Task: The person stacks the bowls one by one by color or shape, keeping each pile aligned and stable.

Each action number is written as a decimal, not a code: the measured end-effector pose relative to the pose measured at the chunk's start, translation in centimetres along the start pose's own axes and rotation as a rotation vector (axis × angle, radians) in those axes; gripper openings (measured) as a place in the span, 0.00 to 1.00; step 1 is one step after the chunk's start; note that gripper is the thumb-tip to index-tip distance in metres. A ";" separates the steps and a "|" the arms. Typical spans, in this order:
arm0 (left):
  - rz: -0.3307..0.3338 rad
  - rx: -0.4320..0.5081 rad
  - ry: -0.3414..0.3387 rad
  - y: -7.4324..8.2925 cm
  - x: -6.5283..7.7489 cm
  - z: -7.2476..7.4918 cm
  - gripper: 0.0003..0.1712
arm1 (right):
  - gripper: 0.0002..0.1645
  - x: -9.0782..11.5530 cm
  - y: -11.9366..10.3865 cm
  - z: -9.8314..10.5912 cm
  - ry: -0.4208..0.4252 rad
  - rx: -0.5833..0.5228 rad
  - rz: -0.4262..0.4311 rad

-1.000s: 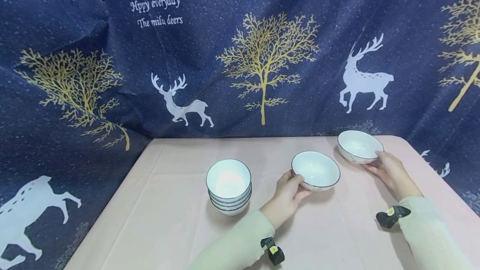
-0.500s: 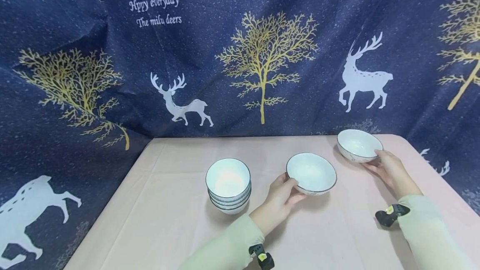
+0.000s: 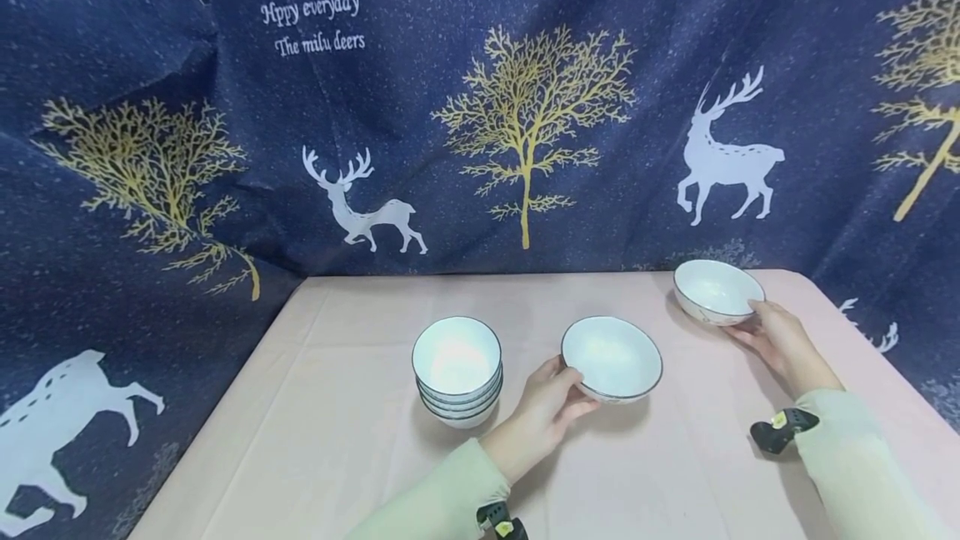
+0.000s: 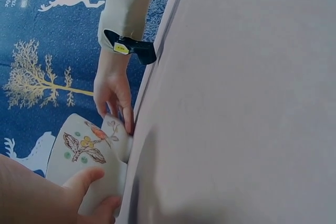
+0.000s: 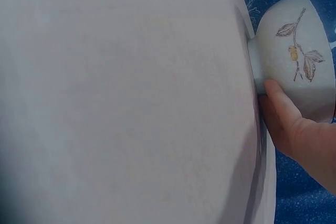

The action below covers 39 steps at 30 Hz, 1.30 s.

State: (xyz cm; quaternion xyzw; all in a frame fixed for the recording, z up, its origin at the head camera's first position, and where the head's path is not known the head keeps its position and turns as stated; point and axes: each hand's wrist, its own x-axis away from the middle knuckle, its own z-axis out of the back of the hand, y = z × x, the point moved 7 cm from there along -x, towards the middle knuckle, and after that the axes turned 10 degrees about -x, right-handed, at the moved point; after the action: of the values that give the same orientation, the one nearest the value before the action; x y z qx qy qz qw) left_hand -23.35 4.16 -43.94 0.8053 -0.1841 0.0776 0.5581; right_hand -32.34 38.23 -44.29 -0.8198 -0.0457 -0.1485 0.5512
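Note:
In the head view my left hand (image 3: 536,411) grips the near left side of a white, dark-rimmed bowl (image 3: 613,357) at mid-table, thumb by the rim and fingers low on its side. The left wrist view shows leaves and fruit painted on that bowl's outside (image 4: 86,145). At the far right my right hand (image 3: 783,344) pinches the right side of a second bowl (image 3: 718,290). A painted twig marks the second bowl's wall (image 5: 294,51) in the right wrist view, where its foot meets the tabletop. Left of my left hand stands a stack of several matching bowls (image 3: 457,369).
A pale pink cloth (image 3: 337,440) covers the table, whose back edge meets a dark blue curtain (image 3: 420,123) printed with deer and trees. Both wrists carry a black strap device (image 3: 783,430).
My left hand and its bowl have moved left and toward me, nearer the stack. The right hand and its bowl have stayed almost where they were.

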 end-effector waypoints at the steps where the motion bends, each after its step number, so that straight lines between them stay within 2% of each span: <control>1: 0.002 -0.007 -0.005 0.0 0.1 0.1 0.41 | 0.40 0.0 0.1 0.0 -0.003 -0.004 0.001; 14: -0.005 -0.048 -0.021 -0.2 0.9 1.5 0.39 | 0.39 0.1 0.1 -0.1 -0.016 -0.029 -0.010; 23: -0.026 -0.048 -0.116 0.1 1.6 2.1 0.34 | 0.39 0.0 0.0 -0.3 -0.014 -0.024 -0.002; 33: 0.004 -0.116 -0.062 -0.1 1.6 2.8 0.37 | 0.39 -0.1 0.1 -0.1 -0.010 -0.038 -0.005; 39: -0.013 -0.109 -0.092 -0.1 1.4 3.1 0.36 | 0.39 -0.1 0.1 0.0 0.012 -0.037 -0.012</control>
State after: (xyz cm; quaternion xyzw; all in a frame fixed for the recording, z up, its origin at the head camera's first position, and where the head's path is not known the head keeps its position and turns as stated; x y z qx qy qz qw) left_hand -22.25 1.00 -44.69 0.7778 -0.2084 0.0269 0.5924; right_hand -32.39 38.23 -44.44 -0.8287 -0.0446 -0.1573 0.5352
